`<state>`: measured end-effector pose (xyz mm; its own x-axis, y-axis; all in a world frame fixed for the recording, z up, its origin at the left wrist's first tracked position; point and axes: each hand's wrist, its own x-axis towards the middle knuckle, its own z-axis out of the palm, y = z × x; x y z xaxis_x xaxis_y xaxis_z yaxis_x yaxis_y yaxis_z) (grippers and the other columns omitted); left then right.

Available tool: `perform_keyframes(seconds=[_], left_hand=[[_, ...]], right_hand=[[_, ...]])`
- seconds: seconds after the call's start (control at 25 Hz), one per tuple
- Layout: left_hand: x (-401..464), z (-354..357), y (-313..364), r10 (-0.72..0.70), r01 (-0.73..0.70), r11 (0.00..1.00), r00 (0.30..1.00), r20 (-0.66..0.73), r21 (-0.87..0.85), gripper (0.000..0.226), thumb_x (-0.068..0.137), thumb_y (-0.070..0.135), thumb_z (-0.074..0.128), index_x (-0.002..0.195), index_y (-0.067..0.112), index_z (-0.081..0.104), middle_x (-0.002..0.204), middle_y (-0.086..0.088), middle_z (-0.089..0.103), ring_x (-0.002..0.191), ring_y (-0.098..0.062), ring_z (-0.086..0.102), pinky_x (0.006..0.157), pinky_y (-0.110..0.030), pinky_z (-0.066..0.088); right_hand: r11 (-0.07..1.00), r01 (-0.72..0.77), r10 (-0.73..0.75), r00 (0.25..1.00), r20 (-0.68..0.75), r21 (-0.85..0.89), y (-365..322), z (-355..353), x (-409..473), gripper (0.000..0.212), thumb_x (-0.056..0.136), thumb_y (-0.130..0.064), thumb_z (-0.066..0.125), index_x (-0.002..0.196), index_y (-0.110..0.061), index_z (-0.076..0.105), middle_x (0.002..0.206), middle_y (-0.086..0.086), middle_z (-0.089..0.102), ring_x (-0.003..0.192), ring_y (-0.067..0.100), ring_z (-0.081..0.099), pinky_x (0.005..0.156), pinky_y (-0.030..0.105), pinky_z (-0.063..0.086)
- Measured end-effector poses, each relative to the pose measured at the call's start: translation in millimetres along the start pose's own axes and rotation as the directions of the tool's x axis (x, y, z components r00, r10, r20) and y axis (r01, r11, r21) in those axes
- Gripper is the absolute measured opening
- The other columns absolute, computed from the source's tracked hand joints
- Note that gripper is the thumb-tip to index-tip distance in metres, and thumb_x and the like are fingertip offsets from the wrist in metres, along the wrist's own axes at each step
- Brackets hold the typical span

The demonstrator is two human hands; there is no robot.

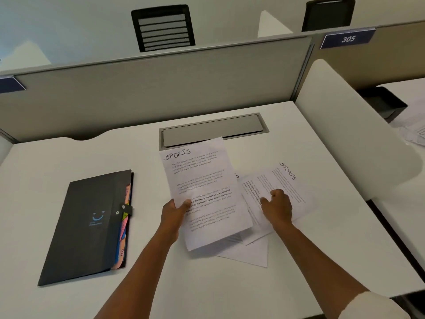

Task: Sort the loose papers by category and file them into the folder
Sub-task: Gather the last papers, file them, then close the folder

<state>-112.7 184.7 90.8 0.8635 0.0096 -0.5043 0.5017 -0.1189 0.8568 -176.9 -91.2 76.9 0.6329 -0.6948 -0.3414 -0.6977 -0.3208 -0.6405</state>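
Far left of both hands, a dark folder (89, 226) lies shut on the white bench (57, 157), its coloured tabs (124, 229) poking out along the edge nearest the hands. The left hand (174, 211) pinches a sheet (202, 189) headed "SPORTS" at its left edge, thumb on top, fingers beneath; the sheet is lifted and tilted, its far corner reaching over the grey hatch (212, 130) set in the bench beyond the hand. Just right of it, the right hand (276, 207) rests knuckles-up on the loose papers (282, 192), fingers curled down onto them; I cannot tell if it actually grips one. A second "SPORTS" page (289, 180) fans out beyond that hand, and a corner of another paper (253, 256) sticks out toward the person beneath the held sheet. Right of the hands, a white divider (345, 134) bounds the bench.
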Motion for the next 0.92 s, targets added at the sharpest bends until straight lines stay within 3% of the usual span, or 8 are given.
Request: perform_keyframes(seconds=[0.12, 0.32, 0.44, 0.52, 0.6, 0.72, 0.92], left_hand=[[-7, -7, -2, -0.002, 0.001, 1.000, 1.000, 0.023, 0.016, 0.022, 0.094, 0.021, 0.063, 0.116, 0.020, 0.060, 0.110, -0.004, 0.070, 0.093, -0.024, 0.068, 0.081, -0.043, 0.055], [-14, -19, -6, -0.011, 0.010, 1.000, 0.999, 0.035, 0.030, 0.025, 0.094, 0.021, 0.063, 0.118, 0.017, 0.060, 0.112, -0.006, 0.070, 0.094, -0.026, 0.068, 0.081, -0.044, 0.056], [-18, -27, -9, -0.027, 0.026, 0.999, 0.999, 0.027, 0.033, 0.030, 0.093, 0.021, 0.064, 0.122, 0.015, 0.059, 0.113, -0.007, 0.070, 0.095, -0.027, 0.068, 0.083, -0.046, 0.056], [-18, -31, -9, -0.034, 0.033, 0.999, 0.999, 0.013, 0.040, 0.030, 0.094, 0.021, 0.063, 0.123, 0.015, 0.059, 0.113, -0.008, 0.069, 0.095, -0.028, 0.068, 0.084, -0.048, 0.056], [-19, -34, -8, -0.034, 0.034, 0.999, 0.999, 0.001, 0.036, 0.027, 0.094, 0.020, 0.063, 0.121, 0.015, 0.059, 0.113, -0.009, 0.069, 0.095, -0.029, 0.067, 0.083, -0.047, 0.055], [-21, -34, -7, -0.040, 0.040, 0.999, 0.999, -0.007, 0.032, 0.028, 0.094, 0.020, 0.063, 0.122, 0.015, 0.058, 0.114, -0.009, 0.069, 0.095, -0.029, 0.067, 0.081, -0.046, 0.055], [-24, -30, -8, -0.053, 0.053, 0.998, 0.999, -0.013, 0.027, 0.029, 0.094, 0.020, 0.062, 0.122, 0.017, 0.056, 0.112, -0.007, 0.068, 0.093, -0.028, 0.066, 0.082, -0.049, 0.054]], right_hand=[[0.939, -0.038, 0.005, 0.995, -0.096, -0.341, 24, -2, -7, 0.065, 0.085, -0.036, 0.066, 0.137, -0.010, 0.037, 0.136, 0.017, 0.044, 0.123, 0.037, 0.044, 0.098, 0.051, 0.039], [0.847, 0.113, -0.108, 0.993, 0.041, -0.519, 58, 8, -5, 0.065, 0.088, -0.036, 0.063, 0.141, -0.010, 0.036, 0.151, 0.014, 0.032, 0.139, 0.032, 0.030, 0.106, 0.050, 0.033], [0.862, 0.222, -0.209, 0.975, 0.081, -0.456, 65, -7, 5, 0.057, 0.085, -0.024, 0.068, 0.136, -0.010, 0.047, 0.148, 0.013, 0.041, 0.136, 0.030, 0.037, 0.107, 0.044, 0.035], [0.884, 0.160, -0.177, 0.984, 0.004, -0.438, 65, -16, 9, 0.058, 0.083, -0.023, 0.070, 0.133, -0.008, 0.047, 0.143, 0.015, 0.044, 0.129, 0.033, 0.044, 0.103, 0.046, 0.040], [0.903, -0.026, -0.025, 0.993, -0.114, -0.428, 59, -17, 4, 0.067, 0.082, -0.034, 0.071, 0.132, -0.005, 0.038, 0.132, 0.019, 0.044, 0.117, 0.038, 0.047, 0.093, 0.049, 0.044], [0.898, -0.188, 0.149, 0.981, -0.128, -0.397, 45, -9, -6, 0.099, 0.076, -0.047, 0.074, 0.144, -0.004, 0.017, 0.133, 0.022, 0.035, 0.118, 0.039, 0.041, 0.091, 0.050, 0.044], [0.929, -0.277, 0.252, 0.959, -0.129, -0.244, 24, 6, 5, 0.124, 0.069, -0.027, 0.085, 0.151, -0.012, -0.008, 0.137, 0.023, 0.025, 0.115, 0.039, 0.044, 0.091, 0.049, 0.049]])
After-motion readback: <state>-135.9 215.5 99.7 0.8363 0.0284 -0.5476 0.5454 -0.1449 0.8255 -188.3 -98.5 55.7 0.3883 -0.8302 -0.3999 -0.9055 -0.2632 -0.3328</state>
